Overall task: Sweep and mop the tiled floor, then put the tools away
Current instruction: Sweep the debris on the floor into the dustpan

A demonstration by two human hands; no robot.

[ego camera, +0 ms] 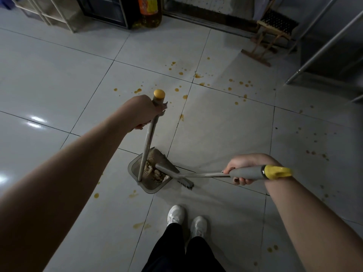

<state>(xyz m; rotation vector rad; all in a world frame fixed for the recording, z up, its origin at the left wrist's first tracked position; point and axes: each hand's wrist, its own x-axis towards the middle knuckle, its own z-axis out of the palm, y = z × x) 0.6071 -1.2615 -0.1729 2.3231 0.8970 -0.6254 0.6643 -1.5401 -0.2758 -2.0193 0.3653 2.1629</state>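
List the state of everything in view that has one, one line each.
Floor: spattered with yellow-orange drops, not yet mopped.
Dustpan: resting on the floor, partly filled.
Debris: inside the dustpan.
Broom: bristles down at the dustpan's mouth.
Left hand: gripping the dustpan's upright handle near the top.
Right hand: gripping the broom's grey handle.
Bottle: upright by the back wall, top out of frame.

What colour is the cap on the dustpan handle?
Yellow cap, clearest in the head view.
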